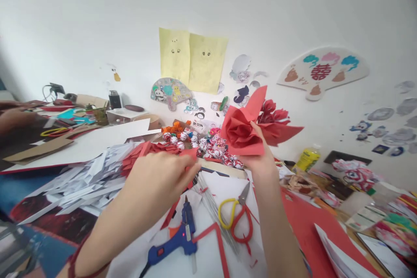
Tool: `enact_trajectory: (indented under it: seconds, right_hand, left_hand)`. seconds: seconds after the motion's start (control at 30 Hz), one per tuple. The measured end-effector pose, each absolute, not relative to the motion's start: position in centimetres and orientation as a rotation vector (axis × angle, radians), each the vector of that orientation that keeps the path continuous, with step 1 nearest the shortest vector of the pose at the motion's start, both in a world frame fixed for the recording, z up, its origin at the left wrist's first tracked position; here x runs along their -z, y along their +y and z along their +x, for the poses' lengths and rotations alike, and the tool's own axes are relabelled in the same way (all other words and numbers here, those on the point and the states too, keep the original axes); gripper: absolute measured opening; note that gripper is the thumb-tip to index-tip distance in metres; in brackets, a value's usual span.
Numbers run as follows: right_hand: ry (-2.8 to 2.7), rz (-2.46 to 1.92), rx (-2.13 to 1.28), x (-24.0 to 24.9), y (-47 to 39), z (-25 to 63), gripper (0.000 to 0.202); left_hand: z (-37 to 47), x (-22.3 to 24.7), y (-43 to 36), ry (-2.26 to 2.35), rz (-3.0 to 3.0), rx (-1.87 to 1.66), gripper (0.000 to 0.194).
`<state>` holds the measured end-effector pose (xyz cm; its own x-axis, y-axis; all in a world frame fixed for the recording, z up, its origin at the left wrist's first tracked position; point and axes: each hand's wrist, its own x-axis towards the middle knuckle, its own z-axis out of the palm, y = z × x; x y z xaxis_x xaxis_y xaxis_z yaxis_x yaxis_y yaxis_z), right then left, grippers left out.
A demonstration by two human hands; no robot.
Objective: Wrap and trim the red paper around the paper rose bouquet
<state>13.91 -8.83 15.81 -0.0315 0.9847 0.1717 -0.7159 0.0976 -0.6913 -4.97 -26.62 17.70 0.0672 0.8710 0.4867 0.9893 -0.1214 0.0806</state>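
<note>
My right hand [262,158] holds up a red paper flower [243,132] with layered, crinkled petals and pointed paper pieces around it. Behind it shows a bunch of smaller, darker red blossoms [273,113]; I cannot tell whether they join it. My left hand [166,173] is closed, back of the hand toward me, with a small red paper piece [190,153] at its fingertips. Just beyond the left hand lies a heap of red paper strips [140,154]. Below the hands rest a blue hot glue gun [187,226] with a red light and scissors [237,213] with yellow and red handles.
White paper strips [94,178] are heaped at the left. Red-and-white paper balls [208,145] lie along the wall. Thin wires [215,210] lie beside the scissors. A yellow bottle [308,158] and red sheets [316,226] are at the right. Another person's hand [14,117] shows far left.
</note>
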Motion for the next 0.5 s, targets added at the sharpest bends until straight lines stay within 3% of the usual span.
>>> enact_trajectory:
  seconds: [0.17, 0.33, 0.5]
  right_hand:
    - [-0.424, -0.499, -1.69, -16.7, -10.9, 14.9, 0.014]
    - [-0.248, -0.47, -1.558, -17.5, -12.4, 15.2, 0.012]
    - [-0.272, -0.471, -1.409, -17.6, -12.2, 15.8, 0.022]
  left_hand:
    - [-4.3, -12.8, -28.8, -2.175, -2.176, 0.315, 0.041]
    - [-4.5, -6.2, -29.5, -2.326, -2.147, 0.462, 0.039]
    - [-5.6, -1.5, -30.0, -2.404, -1.994, 0.609, 0.038]
